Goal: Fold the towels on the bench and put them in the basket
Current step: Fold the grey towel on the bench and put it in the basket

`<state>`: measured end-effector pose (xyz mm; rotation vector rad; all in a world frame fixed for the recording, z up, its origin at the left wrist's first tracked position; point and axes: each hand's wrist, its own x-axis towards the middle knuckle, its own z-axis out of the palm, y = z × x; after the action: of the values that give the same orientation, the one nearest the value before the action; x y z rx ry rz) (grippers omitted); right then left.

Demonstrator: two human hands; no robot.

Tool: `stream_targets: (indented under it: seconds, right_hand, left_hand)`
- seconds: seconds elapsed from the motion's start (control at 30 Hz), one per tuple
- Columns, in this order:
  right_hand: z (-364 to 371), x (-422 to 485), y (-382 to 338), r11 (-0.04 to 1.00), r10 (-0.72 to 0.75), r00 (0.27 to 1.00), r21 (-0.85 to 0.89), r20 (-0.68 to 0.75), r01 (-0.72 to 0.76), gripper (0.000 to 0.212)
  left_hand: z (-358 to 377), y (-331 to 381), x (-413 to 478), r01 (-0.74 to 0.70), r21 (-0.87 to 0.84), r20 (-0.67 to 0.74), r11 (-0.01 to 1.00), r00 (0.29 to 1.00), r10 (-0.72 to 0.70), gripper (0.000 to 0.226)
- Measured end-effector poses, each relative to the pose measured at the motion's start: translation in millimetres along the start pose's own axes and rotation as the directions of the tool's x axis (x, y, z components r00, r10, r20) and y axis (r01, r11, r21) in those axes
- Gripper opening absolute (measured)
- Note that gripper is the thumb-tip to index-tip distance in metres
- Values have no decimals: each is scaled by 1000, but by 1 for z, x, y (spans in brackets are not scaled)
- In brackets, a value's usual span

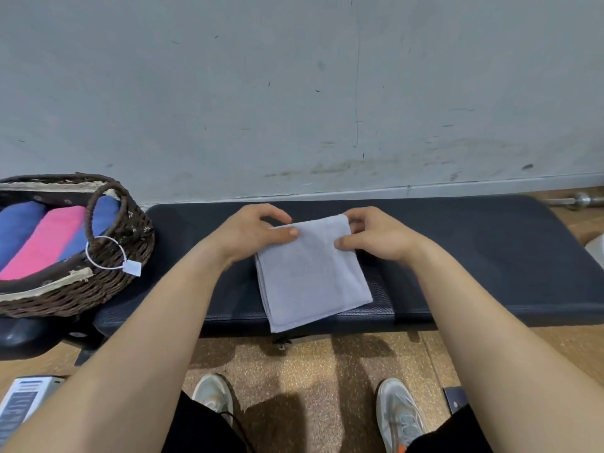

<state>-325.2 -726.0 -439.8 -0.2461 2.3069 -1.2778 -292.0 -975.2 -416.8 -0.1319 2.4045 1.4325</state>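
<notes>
Against a scuffed grey wall, the black bench carries a folded grey towel, both hands' fingers pinching its far edge.

wall scuffed | barbell far right | shoes on speckled floor

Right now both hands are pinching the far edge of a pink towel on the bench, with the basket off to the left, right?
Nearly: the towel on the bench is pale grey, not pink, as the head view shows. Both hands, left and right, pinch its far edge; the basket sits left.
</notes>
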Motion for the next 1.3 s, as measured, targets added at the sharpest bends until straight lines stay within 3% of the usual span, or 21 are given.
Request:
stream_targets:
  seconds: [0.07, 0.17, 0.23, 0.33, 0.6, 0.93, 1.07, 1.13, 1.2, 1.3]
  right_hand:
    - [-2, 4, 3, 997, 35, 999, -61, -24, -36, 21]
    - [-5, 4, 2, 993, 92, 995, -69, -37, -94, 19]
    - [-5, 6, 3, 989, 140, 989, -35, -54, -142, 18]
    - [-5, 10, 2, 985, 170, 981, 46, -93, -166, 18]
    - [-4, 8, -1, 958, 220, 972, 207, -84, -199, 22]
    - [-3, -1, 4, 976, 69, 995, 210, -77, -51, 20]
    - [-2, -12, 11, 967, 7, 997, 253, -74, 12, 21]
    - [-2, -18, 17, 963, -32, 997, 266, -77, 51, 21]
    - [-2, -22, 22, 977, -81, 992, 189, -96, 98, 21]
    - [-2, -28, 30, 978, -120, 991, 165, -57, 128, 21]
  left_hand:
    - [-5, -7, 6, 98, 18, -29, 995, 995, -97, 40]
    - [-9, -16, 11, 160, 123, 2, 979, 987, -161, 26]
    - [-7, -16, 12, 144, 163, -59, 976, 989, -136, 20]
    - [-2, -14, 12, 132, 45, -125, 990, 984, -125, 20]
    - [7, -10, 6, 97, -195, -120, 976, 985, -121, 27]
    - [-10, -17, -5, 35, -126, -47, 991, 998, -41, 23]
    - [-11, -23, -16, -59, -51, 1, 997, 998, 59, 19]
    - [-11, -26, -21, -136, 64, 7, 989, 991, 136, 20]
    - [-10, -29, -26, -182, 158, 25, 971, 983, 181, 22]
    - [-3, -36, -34, -225, 165, 51, 960, 974, 219, 24]
